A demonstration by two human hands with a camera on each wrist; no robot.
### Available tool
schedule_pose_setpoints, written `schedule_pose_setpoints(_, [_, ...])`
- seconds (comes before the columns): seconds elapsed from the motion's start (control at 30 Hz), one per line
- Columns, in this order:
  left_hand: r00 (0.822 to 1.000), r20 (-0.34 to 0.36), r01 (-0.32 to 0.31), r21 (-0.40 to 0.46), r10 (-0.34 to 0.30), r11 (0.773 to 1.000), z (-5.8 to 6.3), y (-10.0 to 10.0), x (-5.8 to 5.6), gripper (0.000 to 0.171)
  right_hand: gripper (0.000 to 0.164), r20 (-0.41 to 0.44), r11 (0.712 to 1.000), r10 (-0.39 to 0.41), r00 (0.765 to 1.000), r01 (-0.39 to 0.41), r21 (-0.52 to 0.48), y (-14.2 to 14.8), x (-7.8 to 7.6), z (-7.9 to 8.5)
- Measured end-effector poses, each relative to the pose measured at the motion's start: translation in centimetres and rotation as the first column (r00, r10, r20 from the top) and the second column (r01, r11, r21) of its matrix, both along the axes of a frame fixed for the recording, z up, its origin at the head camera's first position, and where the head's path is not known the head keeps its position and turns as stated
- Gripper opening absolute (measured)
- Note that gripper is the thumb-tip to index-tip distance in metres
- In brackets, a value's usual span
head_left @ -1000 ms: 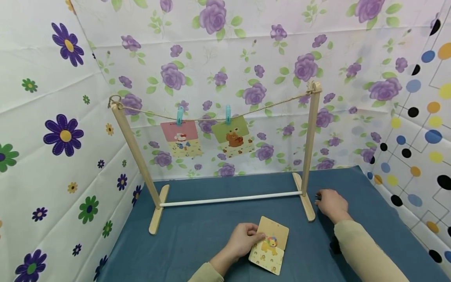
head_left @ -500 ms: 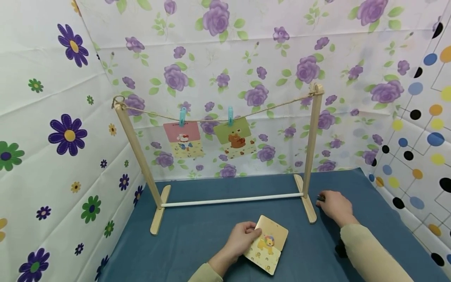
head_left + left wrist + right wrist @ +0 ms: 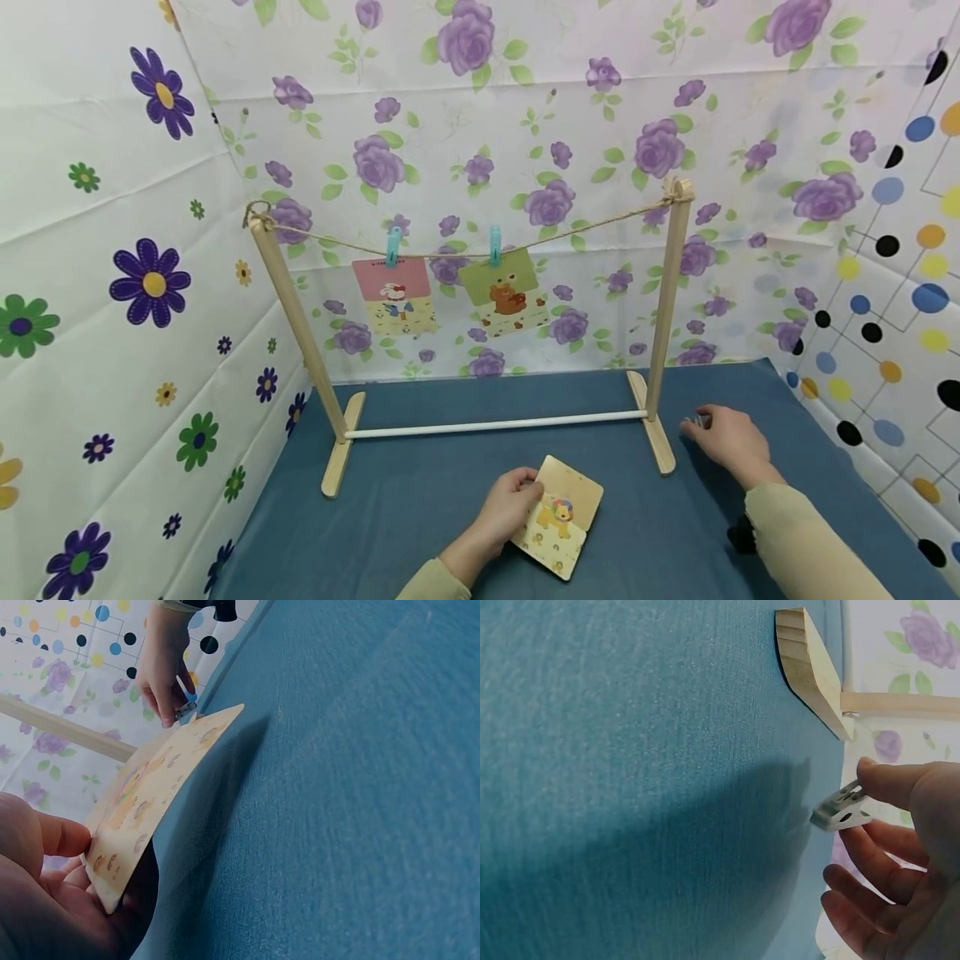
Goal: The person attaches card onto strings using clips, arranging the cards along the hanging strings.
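My left hand grips a pale yellow card with a lion picture by its left edge, tilted above the blue cloth. In the left wrist view the thumb lies on the printed face of the card, with fingers behind it. My right hand, right of the wooden stand, pinches a small clothespin between thumb and fingers. The clothespin looks greyish in the right wrist view. On the twine hang a pink-and-yellow rabbit card and a green bear card, each under a turquoise clothespin.
The stand has a left post, a right post, flat wooden feet and a white crossbar low between them. Blue cloth covers the table. Patterned sheets enclose the back and both sides.
My left hand has drawn the lion card a little to the left. My right hand has moved slightly right, away from the stand's foot, with the clothespin. The view has shifted slightly.
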State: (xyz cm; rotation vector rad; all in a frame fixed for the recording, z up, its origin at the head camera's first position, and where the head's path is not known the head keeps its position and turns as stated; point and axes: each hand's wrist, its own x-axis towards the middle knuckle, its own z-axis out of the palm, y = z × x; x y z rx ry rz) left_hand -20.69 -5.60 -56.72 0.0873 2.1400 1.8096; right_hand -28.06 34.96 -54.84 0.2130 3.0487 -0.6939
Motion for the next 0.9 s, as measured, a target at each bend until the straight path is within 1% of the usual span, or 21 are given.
schedule_pose_setpoints(0.17, [1.0,-0.006,-0.01,-0.01,0.01,1.0,0.1,0.0,0.0,0.018,0.062,0.012,0.999,-0.021,1.0,0.021,-0.025,0.2,0.0,-0.2])
schedule_pose_setpoints(0.27, [1.0,-0.004,-0.019,-0.014,0.019,1.0,-0.1,0.0,0.0,0.018,0.064,0.016,0.998,-0.029,0.999,0.03,-0.062,0.5,0.1,-0.3])
schedule_pose_setpoints(0.43, [1.0,0.002,-0.03,-0.018,0.03,0.999,-0.1,0.0,-0.1,0.019,0.071,0.008,0.992,-0.052,0.999,0.052,-0.113,1.0,0.8,-0.1])
schedule_pose_setpoints(0.57, [0.999,-0.002,-0.041,-0.009,0.041,0.999,-0.1,0.0,-0.1,0.019,0.074,0.009,0.988,-0.067,0.998,0.067,-0.137,1.1,1.3,0.3])
schedule_pose_setpoints(0.73, [0.998,-0.002,-0.058,0.002,0.058,0.998,0.1,0.1,-0.1,0.021,0.073,0.003,0.986,-0.063,0.998,0.063,-0.151,1.2,1.5,0.2])
schedule_pose_setpoints(0.9, [0.998,0.01,-0.068,0.032,0.067,0.997,0.2,0.3,-0.2,0.021,0.074,-0.005,0.979,-0.056,0.998,0.054,-0.197,1.3,1.9,0.4])
